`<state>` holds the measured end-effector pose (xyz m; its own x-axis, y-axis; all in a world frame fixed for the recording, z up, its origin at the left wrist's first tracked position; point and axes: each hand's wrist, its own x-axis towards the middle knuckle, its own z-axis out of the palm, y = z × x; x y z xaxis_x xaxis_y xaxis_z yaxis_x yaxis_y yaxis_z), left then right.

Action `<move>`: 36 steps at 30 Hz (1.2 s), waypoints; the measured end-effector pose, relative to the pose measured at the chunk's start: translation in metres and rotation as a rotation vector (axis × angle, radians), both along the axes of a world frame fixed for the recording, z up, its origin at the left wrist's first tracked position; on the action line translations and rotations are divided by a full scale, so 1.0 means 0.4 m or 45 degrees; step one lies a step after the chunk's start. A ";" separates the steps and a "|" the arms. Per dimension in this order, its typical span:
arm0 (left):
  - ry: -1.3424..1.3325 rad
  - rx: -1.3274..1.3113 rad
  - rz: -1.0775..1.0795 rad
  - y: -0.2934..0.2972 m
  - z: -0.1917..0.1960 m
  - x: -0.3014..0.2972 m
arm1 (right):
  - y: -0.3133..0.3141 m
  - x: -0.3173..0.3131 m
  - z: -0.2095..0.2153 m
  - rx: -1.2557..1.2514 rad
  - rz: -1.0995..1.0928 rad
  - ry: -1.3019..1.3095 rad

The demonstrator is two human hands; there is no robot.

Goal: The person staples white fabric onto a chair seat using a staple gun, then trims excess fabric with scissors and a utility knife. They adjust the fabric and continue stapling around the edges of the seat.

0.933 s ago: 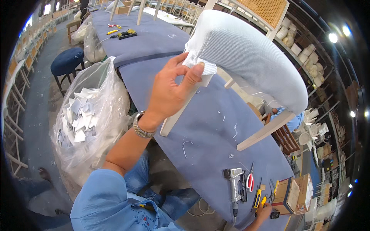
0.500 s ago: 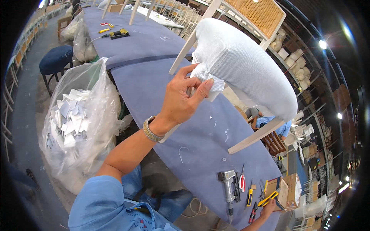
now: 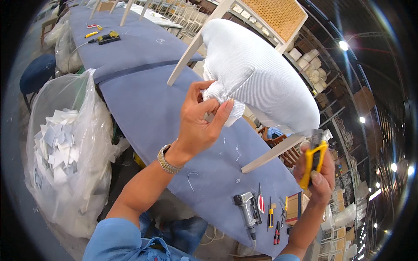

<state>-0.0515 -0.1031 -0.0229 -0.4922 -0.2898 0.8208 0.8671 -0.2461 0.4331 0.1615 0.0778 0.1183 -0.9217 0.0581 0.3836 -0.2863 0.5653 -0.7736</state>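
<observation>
Now, left hand [image 3: 200, 122]: a loose flap of white cloth [image 3: 237, 112] is pinched between thumb and fingers.
Right hand [image 3: 321, 182]: a yellow cutter [image 3: 310, 161] is gripped, raised beside the padded seat [image 3: 261, 78].
Padded seat: held above the blue counter [image 3: 143, 100] by wooden legs [image 3: 274, 153].
Counter: a grey staple gun [image 3: 246, 209] and red-handled scissors [image 3: 260, 203] are laid side by side.

We have brought the yellow knife [image 3: 315, 162] up from the counter [image 3: 143, 100].
Our right hand [image 3: 320, 185], lately down beside the wooden box [image 3: 296, 208] at the right edge of the counter's near end, has risen to near the chair's pale leg [image 3: 276, 152]. The knife, slanted low in our fingers before, now stands nearly upright, dark end uppermost.
</observation>
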 end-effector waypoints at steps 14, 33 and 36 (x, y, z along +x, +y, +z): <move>0.066 0.090 -0.093 0.007 -0.002 -0.008 | -0.143 -0.221 0.068 1.470 0.000 0.506; 0.061 0.049 -0.109 0.002 -0.004 -0.012 | -0.166 -0.272 0.070 1.897 -0.001 0.297; 0.045 0.039 -0.138 0.003 -0.007 -0.011 | -0.166 -0.274 0.072 1.903 -0.003 0.260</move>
